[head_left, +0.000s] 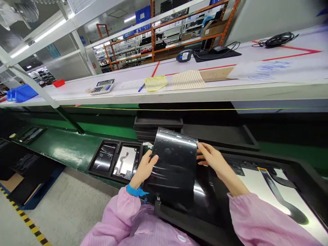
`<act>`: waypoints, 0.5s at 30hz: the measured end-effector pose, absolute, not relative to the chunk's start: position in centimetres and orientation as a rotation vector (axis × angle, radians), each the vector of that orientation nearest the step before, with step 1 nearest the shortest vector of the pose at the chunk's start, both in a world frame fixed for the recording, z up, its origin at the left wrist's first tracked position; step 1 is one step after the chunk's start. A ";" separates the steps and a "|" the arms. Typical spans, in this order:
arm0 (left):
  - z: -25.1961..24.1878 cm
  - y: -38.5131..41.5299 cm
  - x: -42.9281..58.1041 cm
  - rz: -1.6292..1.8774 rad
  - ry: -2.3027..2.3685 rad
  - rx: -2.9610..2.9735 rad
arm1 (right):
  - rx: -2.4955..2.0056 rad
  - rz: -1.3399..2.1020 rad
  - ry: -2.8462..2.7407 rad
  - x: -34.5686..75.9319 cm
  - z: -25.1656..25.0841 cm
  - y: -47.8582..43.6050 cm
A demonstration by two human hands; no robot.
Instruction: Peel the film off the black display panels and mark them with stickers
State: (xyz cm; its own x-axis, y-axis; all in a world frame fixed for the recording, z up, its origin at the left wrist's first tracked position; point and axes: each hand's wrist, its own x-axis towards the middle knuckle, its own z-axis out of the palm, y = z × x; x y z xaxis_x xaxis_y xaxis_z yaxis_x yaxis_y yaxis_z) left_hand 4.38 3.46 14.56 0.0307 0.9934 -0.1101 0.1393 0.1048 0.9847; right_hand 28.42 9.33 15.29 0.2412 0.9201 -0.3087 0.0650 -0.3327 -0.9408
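Between my two hands a glossy black screen panel (174, 167) is held up at a tilt, with reflections and small marks on its face. My left hand (145, 168) grips its left edge, thumb on the front and fingers mostly behind. At the upper right corner, my right hand (210, 158) pinches the edge. Below and to the right lies a large black tray (304, 169), where a silvery panel back (256, 184) with a dark ribbon cable (278, 194) shows. Another glossy black surface (205, 191) is partly hidden behind the held panel.
Left of my hands, a black two-slot tray (112, 160) holds two screen panels on the green bench (69, 150). Black trays (159, 124) are stacked behind. A white shelf (143, 97) above carries a calculator (103, 86), yellow notes (155, 83) and a scanner (183, 55).
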 end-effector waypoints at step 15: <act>22.0 -1.3 10.0 1.134 0.941 1.059 | -1.778 0.003 -1.238 28.9 22.5 4.2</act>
State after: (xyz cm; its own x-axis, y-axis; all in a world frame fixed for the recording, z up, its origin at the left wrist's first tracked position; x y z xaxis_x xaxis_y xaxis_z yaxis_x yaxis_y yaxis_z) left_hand 9.99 -1.29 22.03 0.1812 0.9821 -0.0503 -0.2312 0.0923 0.9685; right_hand 28.95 4.17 22.49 0.4899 0.7333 0.4714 0.7311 -0.0510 -0.6804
